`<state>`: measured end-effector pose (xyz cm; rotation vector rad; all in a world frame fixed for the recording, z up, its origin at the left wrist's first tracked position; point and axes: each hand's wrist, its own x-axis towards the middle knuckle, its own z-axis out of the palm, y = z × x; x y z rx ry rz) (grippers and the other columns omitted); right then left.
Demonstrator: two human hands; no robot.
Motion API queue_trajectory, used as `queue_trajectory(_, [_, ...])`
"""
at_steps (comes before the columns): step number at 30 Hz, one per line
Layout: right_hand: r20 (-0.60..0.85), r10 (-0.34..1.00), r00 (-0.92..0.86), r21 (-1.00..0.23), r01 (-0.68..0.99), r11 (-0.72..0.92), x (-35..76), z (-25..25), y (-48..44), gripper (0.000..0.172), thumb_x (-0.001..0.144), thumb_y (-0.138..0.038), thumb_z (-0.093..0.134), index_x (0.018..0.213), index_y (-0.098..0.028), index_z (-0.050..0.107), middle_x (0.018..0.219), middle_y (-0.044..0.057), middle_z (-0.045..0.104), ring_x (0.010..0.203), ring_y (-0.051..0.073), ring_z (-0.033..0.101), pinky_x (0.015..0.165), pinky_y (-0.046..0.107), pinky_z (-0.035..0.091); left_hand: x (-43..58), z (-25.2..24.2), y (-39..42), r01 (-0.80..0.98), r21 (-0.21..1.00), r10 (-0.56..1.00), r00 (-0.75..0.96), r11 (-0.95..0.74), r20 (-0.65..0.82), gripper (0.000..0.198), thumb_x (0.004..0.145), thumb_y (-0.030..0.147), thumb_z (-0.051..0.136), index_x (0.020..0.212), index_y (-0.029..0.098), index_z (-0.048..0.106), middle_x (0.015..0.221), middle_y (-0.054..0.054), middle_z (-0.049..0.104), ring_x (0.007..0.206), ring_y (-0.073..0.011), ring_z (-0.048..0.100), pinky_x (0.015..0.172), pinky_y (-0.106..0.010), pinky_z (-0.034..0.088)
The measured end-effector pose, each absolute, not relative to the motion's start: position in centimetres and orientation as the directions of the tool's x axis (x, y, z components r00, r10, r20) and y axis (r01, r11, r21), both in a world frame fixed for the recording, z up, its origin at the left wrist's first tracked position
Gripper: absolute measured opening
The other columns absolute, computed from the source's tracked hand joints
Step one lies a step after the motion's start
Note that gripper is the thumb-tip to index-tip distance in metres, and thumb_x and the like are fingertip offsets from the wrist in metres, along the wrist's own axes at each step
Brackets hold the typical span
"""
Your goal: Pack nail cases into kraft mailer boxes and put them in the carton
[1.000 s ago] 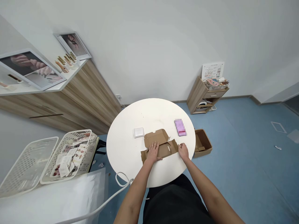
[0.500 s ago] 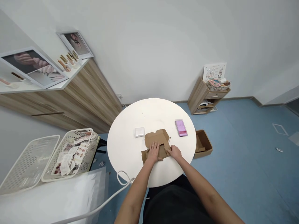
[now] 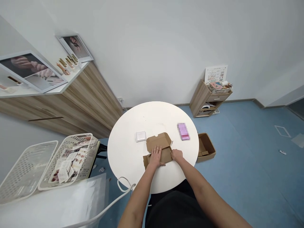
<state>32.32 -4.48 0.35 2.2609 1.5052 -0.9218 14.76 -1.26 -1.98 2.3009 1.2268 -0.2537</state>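
A round white surface [image 3: 133,139] stood in the middle of a room with a blue floor [image 3: 247,133] and pale walls. Along the left side ran a long wood-grain cabinet [image 3: 92,104], and on its white top [image 3: 47,87] stood framed photographs of hands [image 3: 30,71] and a row of small display pieces [image 3: 66,63]. Low on the left sat two perforated white plastic baskets side by side, the nearer one [image 3: 91,142] holding printed cards [image 3: 67,164] and the other [image 3: 26,171] lying just beside it. A small wooden cabinet [image 3: 201,99] stood against the far wall, under a printed chart [image 3: 215,74]. An open brown cardboard box [image 3: 206,147] lay on the floor just beyond the right edge of the surface.

A brown corrugated cardboard mailer box [image 3: 158,148], unfolded and partly creased up, lay near the edge of the surface closest to the person. The left hand [image 3: 156,157] was open, its fingers spread and pressed down on the box's near part. The right hand [image 3: 177,155] rested at the box's right side with its fingers close together, touching the cardboard; whether it pinched a flap could not be told. A small white square packet [image 3: 141,136] lay just left of the box, and a pink package [image 3: 183,131], too blurred to read, lay to its right.
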Motion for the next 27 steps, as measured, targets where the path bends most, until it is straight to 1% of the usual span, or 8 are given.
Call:
queue_trajectory(6, [-0.666,0.724,0.181,-0.182,0.901,-0.393,34.2,1.7,-5.3,0.049,0.095,-0.053,0.036,0.111,-0.016,0.064,0.112,0.014,0.068,0.104,0.028,0.064,0.084,0.037,0.045,14.9,-2.0,-0.7,0.780,0.357,0.678,0.624,-0.514,-0.389,0.133,0.051,0.048,0.084,0.153,0.017,0.005,0.161,-0.019,0.004,0.148,-0.0362,-0.001,0.119,-0.053,0.011])
queue_trajectory(9, [-0.458,0.872,0.173,-0.200,0.936,-0.291,34.9,3.3,-5.5,0.053,0.087,-0.055,0.052,0.120,-0.015,0.056,0.120,0.016,0.061,0.111,0.029,0.057,0.089,0.039,0.043,15.4,-2.0,-0.2,0.752,0.363,0.646,0.659,-0.550,-0.385,0.134,0.049,0.048,0.085,0.153,0.016,0.006,0.161,-0.019,0.004,0.148,-0.0365,0.001,0.119,-0.053,0.011])
queue_trajectory(12, [-0.308,0.951,-0.001,-0.194,0.979,-0.062,34.5,4.4,-5.5,0.072,0.072,-0.049,0.072,0.132,-0.018,0.048,0.138,0.017,0.049,0.124,0.033,0.045,0.098,0.043,0.039,16.1,-2.1,0.3,0.715,0.389,0.620,0.698,-0.581,-0.358,0.134,0.048,0.048,0.085,0.153,0.015,0.008,0.161,-0.020,0.006,0.148,-0.0371,0.002,0.119,-0.053,0.012])
queue_trajectory(16, [-0.447,0.876,-0.181,-0.188,0.976,0.106,33.0,4.1,-5.2,0.117,0.055,-0.041,0.087,0.151,-0.022,0.024,0.157,0.016,0.025,0.142,0.038,0.021,0.108,0.053,0.032,16.9,-2.4,1.0,0.651,0.437,0.572,0.757,-0.621,-0.316,0.133,0.047,0.047,0.086,0.152,0.014,0.013,0.160,-0.022,0.012,0.147,-0.0390,0.007,0.119,-0.054,0.012])
queue_trajectory(20, [-0.546,0.829,-0.119,-0.200,0.980,0.009,32.4,3.3,-5.0,0.124,0.056,-0.036,0.087,0.155,-0.024,0.013,0.160,0.012,0.018,0.145,0.036,0.015,0.103,0.045,0.045,16.8,-2.0,0.9,0.594,0.471,0.546,0.799,-0.652,-0.250,0.127,0.050,0.049,0.085,0.151,0.016,0.016,0.159,-0.020,0.019,0.147,-0.0389,0.013,0.118,-0.055,0.015])
queue_trajectory(22, [-0.548,0.829,-0.114,-0.214,0.977,-0.007,32.4,3.1,-4.9,0.122,0.058,-0.033,0.086,0.155,-0.023,0.013,0.161,0.012,0.017,0.146,0.035,0.015,0.102,0.041,0.047,16.0,-1.4,0.2,0.599,0.492,0.594,0.782,-0.632,-0.190,0.117,0.055,0.049,0.082,0.150,0.017,0.020,0.158,-0.019,0.023,0.146,-0.0379,0.017,0.117,-0.055,0.017])
queue_trajectory(24, [-0.550,0.829,-0.103,-0.211,0.977,-0.018,32.5,2.9,-4.9,0.124,0.057,-0.031,0.087,0.155,-0.022,0.011,0.161,0.012,0.016,0.146,0.035,0.013,0.103,0.041,0.047,14.5,-0.5,-1.1,0.647,0.524,0.719,0.689,-0.553,-0.093,0.094,0.069,0.046,0.074,0.146,0.020,0.027,0.155,-0.015,0.031,0.144,-0.0340,0.024,0.116,-0.052,0.022])
queue_trajectory(27, [-0.555,0.827,-0.087,-0.182,0.983,-0.019,32.6,2.4,-4.9,0.127,0.056,-0.030,0.088,0.155,-0.023,0.009,0.162,0.012,0.012,0.147,0.034,0.012,0.103,0.041,0.047,11.9,0.6,-3.7,0.768,0.591,0.951,0.310,-0.249,-0.003,0.044,0.090,0.035,0.050,0.132,0.023,0.046,0.134,-0.011,0.055,0.127,-0.0247,0.050,0.104,-0.040,0.041])
